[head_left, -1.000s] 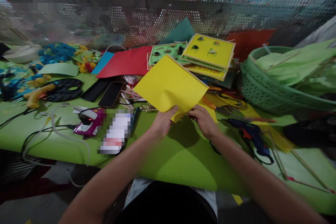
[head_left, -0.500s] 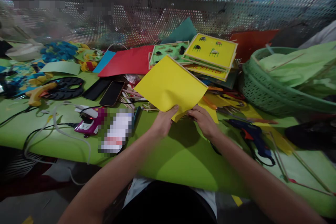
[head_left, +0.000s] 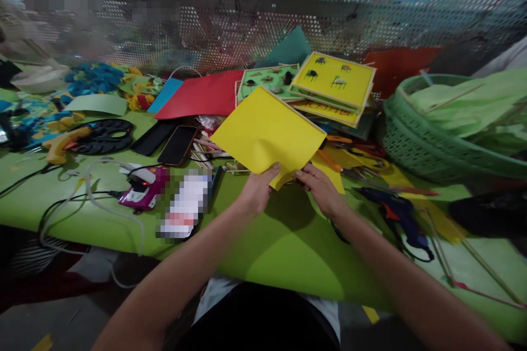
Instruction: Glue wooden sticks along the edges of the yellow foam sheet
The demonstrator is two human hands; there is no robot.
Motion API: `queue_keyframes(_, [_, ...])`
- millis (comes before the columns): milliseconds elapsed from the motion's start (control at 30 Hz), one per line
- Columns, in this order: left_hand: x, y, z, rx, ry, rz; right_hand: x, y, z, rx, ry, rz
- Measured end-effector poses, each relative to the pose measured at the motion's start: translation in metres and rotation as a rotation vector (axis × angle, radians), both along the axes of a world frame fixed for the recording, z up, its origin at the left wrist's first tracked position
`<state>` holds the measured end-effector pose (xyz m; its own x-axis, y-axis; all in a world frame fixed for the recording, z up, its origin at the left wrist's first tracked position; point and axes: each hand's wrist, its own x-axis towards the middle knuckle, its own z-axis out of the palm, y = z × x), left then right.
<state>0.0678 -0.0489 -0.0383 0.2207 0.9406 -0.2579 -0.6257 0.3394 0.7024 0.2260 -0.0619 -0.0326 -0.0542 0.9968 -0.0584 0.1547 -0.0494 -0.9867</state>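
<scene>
The left hand (head_left: 256,193) is pinching the near corner of the yellow sheet (head_left: 267,134), thumb on top and fingers closed under it. The right hand (head_left: 320,191) is gripping the same corner just beside it, fingers curled on the paper. The sheet is rising away from both hands, tilted up over the green desk (head_left: 288,241), toward its far edge, long axis running left to right.

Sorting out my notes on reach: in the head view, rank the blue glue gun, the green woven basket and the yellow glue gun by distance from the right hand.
1. Blue glue gun, just right of the right hand.
2. Green woven basket, farther right and back.
3. Yellow glue gun, far left.
</scene>
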Motion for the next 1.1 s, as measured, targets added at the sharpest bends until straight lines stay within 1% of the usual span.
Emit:
queue_keyframes(100, [0.0017,-0.0003,-0.0015,-0.004,0.0,0.003,0.0011,0.0021,-0.0033,-0.006,0.011,0.031])
queue_keyframes(267, [0.0033,-0.0009,-0.0023,-0.006,-0.014,0.02,0.0027,0.0033,-0.0077,0.009,0.02,0.031])
queue_keyframes(500, [-0.0003,-0.0014,0.0034,-0.006,-0.019,0.018,0.0012,-0.0007,-0.0005,0.033,-0.005,0.016])
queue_keyframes(667, [0.0007,-0.001,-0.0004,0.013,-0.005,-0.01,0.0006,0.0004,-0.0022,0.023,-0.012,0.036])
queue_keyframes(867, [0.002,-0.0009,-0.0059,-0.001,0.048,-0.025,0.0006,0.0008,-0.0024,0.027,0.004,0.007])
queue_keyframes(1100, [0.0007,-0.001,-0.0039,-0.005,0.01,-0.014,0.0022,-0.0006,-0.0014,0.025,0.002,0.019])
